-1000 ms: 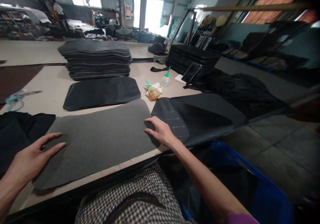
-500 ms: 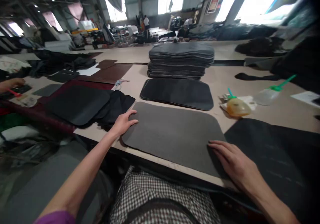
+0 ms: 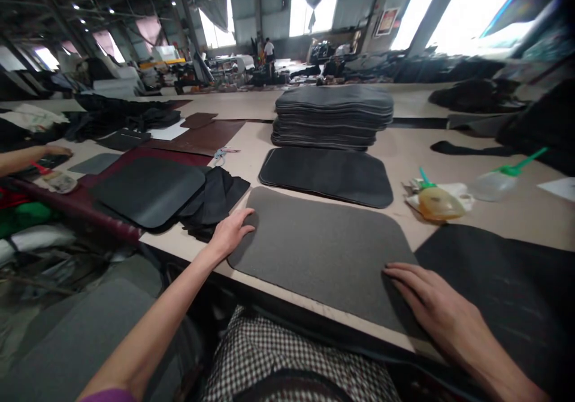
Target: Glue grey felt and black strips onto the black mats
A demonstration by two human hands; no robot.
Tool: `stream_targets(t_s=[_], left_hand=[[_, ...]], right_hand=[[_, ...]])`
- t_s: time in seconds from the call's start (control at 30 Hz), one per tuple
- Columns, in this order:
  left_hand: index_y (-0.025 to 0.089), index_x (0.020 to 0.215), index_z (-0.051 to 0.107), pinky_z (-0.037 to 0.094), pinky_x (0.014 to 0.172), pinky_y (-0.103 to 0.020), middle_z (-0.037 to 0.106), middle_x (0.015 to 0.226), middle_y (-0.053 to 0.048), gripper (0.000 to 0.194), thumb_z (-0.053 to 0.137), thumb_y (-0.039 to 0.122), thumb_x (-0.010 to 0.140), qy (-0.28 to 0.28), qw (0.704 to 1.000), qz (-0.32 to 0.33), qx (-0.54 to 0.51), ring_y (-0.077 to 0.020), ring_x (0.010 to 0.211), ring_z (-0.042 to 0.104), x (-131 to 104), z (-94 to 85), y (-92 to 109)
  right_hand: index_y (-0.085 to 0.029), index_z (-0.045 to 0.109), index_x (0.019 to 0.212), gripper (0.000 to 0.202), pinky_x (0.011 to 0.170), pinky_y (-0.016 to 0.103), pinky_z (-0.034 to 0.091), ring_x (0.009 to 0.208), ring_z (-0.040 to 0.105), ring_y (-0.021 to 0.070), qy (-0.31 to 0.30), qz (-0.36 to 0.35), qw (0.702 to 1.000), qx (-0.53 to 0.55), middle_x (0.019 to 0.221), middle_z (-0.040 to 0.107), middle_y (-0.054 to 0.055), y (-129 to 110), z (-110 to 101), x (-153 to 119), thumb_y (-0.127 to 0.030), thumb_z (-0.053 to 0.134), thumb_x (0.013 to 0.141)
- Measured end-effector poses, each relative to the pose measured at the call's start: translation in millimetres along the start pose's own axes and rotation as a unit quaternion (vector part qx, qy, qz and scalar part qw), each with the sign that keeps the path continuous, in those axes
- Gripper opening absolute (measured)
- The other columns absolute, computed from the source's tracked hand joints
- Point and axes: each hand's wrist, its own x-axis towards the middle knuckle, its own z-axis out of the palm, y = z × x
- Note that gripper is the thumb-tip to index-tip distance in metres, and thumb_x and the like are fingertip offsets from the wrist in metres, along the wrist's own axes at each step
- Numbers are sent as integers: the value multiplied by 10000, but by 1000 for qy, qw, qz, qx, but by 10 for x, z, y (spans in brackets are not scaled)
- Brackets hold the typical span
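A grey felt mat (image 3: 323, 249) lies flat at the near edge of the beige table (image 3: 516, 213). My left hand (image 3: 231, 231) rests on the mat's left end, fingers curled over its edge. My right hand (image 3: 431, 303) lies flat, palm down, on the mat's right end, next to a black sheet (image 3: 503, 288). Neither hand has the mat lifted. Behind it lies a darker black mat (image 3: 327, 174), and further back a tall stack of similar mats (image 3: 335, 114).
An amber squeeze bottle (image 3: 438, 201) on a white cloth and a clear bottle with green nozzle (image 3: 498, 180) stand right. Black pieces (image 3: 150, 189) and brown sheets (image 3: 202, 135) lie left. Another person's arm (image 3: 27, 156) reaches in at far left.
The camera has swung from right to left and steadied. Both hands stay on the ends of the grey mat; the left hand has curled closer onto its left edge.
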Motion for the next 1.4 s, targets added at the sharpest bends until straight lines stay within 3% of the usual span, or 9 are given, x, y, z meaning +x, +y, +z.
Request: stream_targets(t_s=[0.2,0.33,0.47,0.57,0.67,0.9,1.0,1.2,1.4], left_hand=[[222,1345,552,510,1033,-445,560,1395,-131,394,570,212,951,32,997,-17,74,-273,1249,572,-88,-54,115],[198,1415,495,436,1098,-536,437,1553,-166,418,445,198,1000,85,983,20,164,-323,1386,453,-193,-10,538],[200,1543,332,361,1189,-463,347,1637,-125,574,392,462,1036,-45,978,185,88,-249,1509,315,-189,244,1137],[242,1593,237,267,1235,-478,241,1685,-89,759,347,673,978,-155,952,259,50,-237,1557,206,-51,443,1353],[290,1591,262,206,1246,-490,228,1687,-75,758,332,708,963,-181,949,248,75,-246,1559,205,90,494,1208],[205,1586,299,235,1227,-498,261,1670,-123,672,322,558,1014,-84,965,127,212,-273,1545,244,258,447,69],[203,1555,381,314,1186,-517,363,1628,-128,629,266,508,1016,-49,965,105,236,-279,1527,294,211,432,-184],[123,1567,335,331,1185,-541,302,1646,-184,751,244,598,993,64,965,135,216,-333,1529,275,197,483,255],[267,1584,316,372,1187,-482,274,1669,-63,644,354,551,1007,-31,955,210,206,-258,1527,302,173,840,868]], right_hand=[[-258,689,1164,449,874,404,602,1047,671,250,-17,4,1000,-21,1215,693,63,-69,-30,25,-509,337,1041],[-259,686,1180,435,881,395,595,1065,658,252,-17,10,999,-43,1227,687,64,-115,-17,7,-476,334,1046],[-259,689,1180,402,874,393,594,1052,667,253,-14,-1,998,-58,1216,697,65,-65,51,-27,-415,345,1041],[-260,685,1191,365,862,388,597,1047,676,254,-8,-2,998,-56,1213,703,73,-58,54,-31,-366,376,1028],[-267,677,1199,326,869,375,596,1048,679,241,-5,15,999,-46,1217,702,71,-156,-23,-29,-293,406,1019],[-250,664,1207,346,910,411,572,1113,649,249,-23,100,995,-11,1268,680,64,-407,-157,17,-120,435,983],[-245,659,1208,335,904,424,564,1125,640,263,-21,112,993,9,1263,683,68,-435,-192,13,-122,442,985],[-245,651,1136,233,911,356,535,1049,661,212,-2,127,981,145,1144,708,48,-347,-399,76,-205,454,1019],[-203,526,1326,390,958,397,486,1111,601,259,133,309,934,119,1243,593,111,348,-541,564,-299,547,948]])
